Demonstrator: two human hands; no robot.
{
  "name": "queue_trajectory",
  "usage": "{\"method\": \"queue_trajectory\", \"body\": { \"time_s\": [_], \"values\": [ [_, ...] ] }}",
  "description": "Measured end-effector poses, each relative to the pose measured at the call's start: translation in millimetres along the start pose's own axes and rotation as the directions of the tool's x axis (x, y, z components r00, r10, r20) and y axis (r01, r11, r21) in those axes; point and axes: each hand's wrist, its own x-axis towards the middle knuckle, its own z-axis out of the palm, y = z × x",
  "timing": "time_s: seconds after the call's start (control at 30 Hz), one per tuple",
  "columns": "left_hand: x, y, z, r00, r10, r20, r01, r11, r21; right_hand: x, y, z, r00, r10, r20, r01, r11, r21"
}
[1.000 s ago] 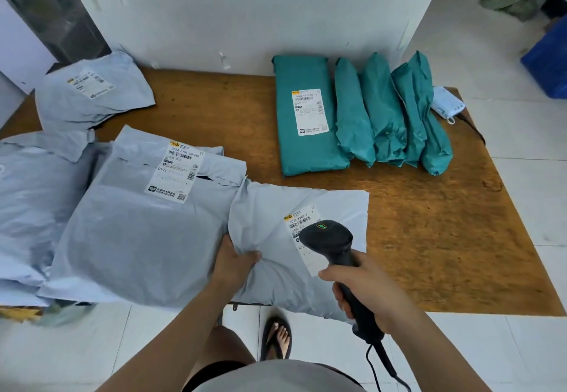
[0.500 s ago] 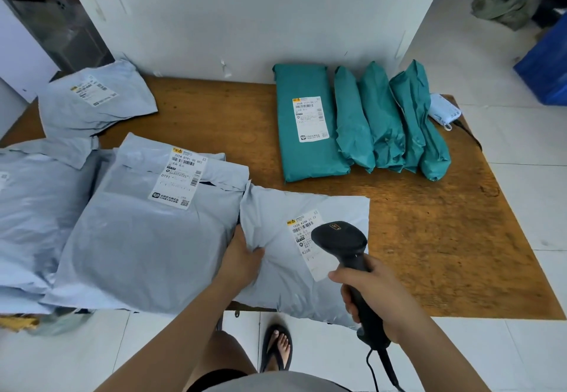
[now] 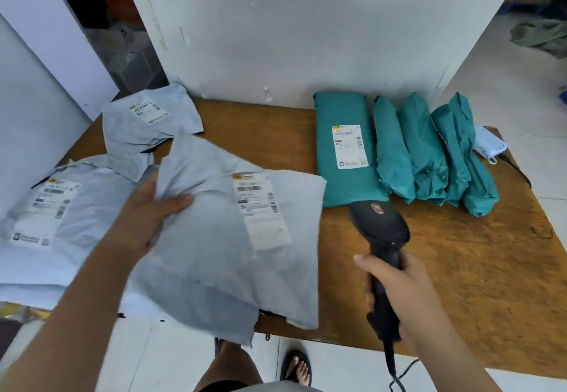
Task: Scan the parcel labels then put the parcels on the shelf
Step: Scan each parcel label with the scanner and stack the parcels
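Grey parcel (image 3: pixel 214 269) is being gripped by the left hand (image 3: pixel 148 215); just beside it, the right hand (image 3: pixel 395 284) is clutching the scanner (image 3: pixel 380 227).

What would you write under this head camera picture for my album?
Left hand holds up a grey parcel while the right hand grips a black scanner beside it.

The label (image 3: pixel 260 210) on my grey parcel (image 3: pixel 208 253) was too blurred to read; the cable (image 3: pixel 392 364) of the scanner (image 3: pixel 380 229) was cut by the bottom edge.
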Motion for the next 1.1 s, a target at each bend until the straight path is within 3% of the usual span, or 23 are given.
{"method": "queue_trajectory", "body": {
  "time_s": [0.07,0.13,0.2,0.3,0.4,0.53,0.6,0.67,0.73,0.83,0.87,0.93,1.0,1.1],
  "values": [
    [11.1,-20.9,-38.1,0.989,-0.129,-0.069,0.141,0.963,0.230,7.2,-0.2,17.1,0.999,0.024,0.049,-0.023,0.999,-0.031],
    [23.3,-50.4,-64.6,0.961,-0.248,-0.123,0.277,0.838,0.470,14.6,-1.0,36.4,0.994,0.053,0.098,-0.047,0.997,-0.066],
    [40.9,-74.6,-79.4,0.944,-0.271,-0.190,0.330,0.736,0.591,21.5,-5.1,54.7,0.989,0.065,0.137,-0.052,0.994,-0.091],
    [65.5,-86.8,-83.9,0.908,-0.326,-0.263,0.415,0.789,0.454,33.2,-16.0,79.4,0.988,0.057,0.142,-0.039,0.991,-0.127],
    [80.5,-94.1,-82.2,0.888,-0.436,-0.148,0.457,0.801,0.386,45.6,-29.6,104.4,0.990,0.050,0.135,-0.033,0.992,-0.126],
    [88.5,-83.4,-79.1,0.945,-0.316,-0.081,0.325,0.893,0.311,58.3,-43.2,137.6,0.991,0.059,0.123,-0.044,0.992,-0.114],
    [91.0,-81.7,-83.6,0.970,-0.180,-0.166,0.221,0.933,0.283,64.0,-46.8,150.2,0.992,0.054,0.115,-0.041,0.992,-0.117],
    [92.9,-93.6,-97.8,0.947,-0.121,-0.298,0.213,0.930,0.299,68.8,-47.0,159.8,0.994,0.055,0.091,-0.043,0.991,-0.128],
    [92.1,-104.9,-115.6,0.933,-0.140,-0.332,0.283,0.854,0.436,70.8,-46.2,168.6,0.995,0.067,0.074,-0.057,0.990,-0.132],
    [96.1,-106.5,-124.0,0.952,-0.238,-0.191,0.302,0.652,0.696,74.9,-44.1,178.8,0.994,0.094,0.063,-0.083,0.984,-0.159],
    [101.0,-100.1,-121.5,0.958,-0.222,-0.183,0.281,0.577,0.767,76.7,-44.0,181.7,0.993,0.103,0.061,-0.092,0.982,-0.164],
    [117.7,-75.1,-115.2,0.980,-0.020,-0.198,0.184,0.473,0.861,80.4,-46.8,187.9,0.991,0.122,0.062,-0.109,0.979,-0.172],
    [154.7,-48.2,-117.2,0.965,0.169,-0.202,0.087,0.519,0.850,83.6,-52.7,192.9,0.990,0.122,0.072,-0.107,0.977,-0.182],
    [248.6,-45.1,-141.6,0.964,0.056,-0.261,0.160,0.659,0.735,87.1,-63.4,203.6,0.986,0.117,0.117,-0.089,0.970,-0.226]
  ]
}}
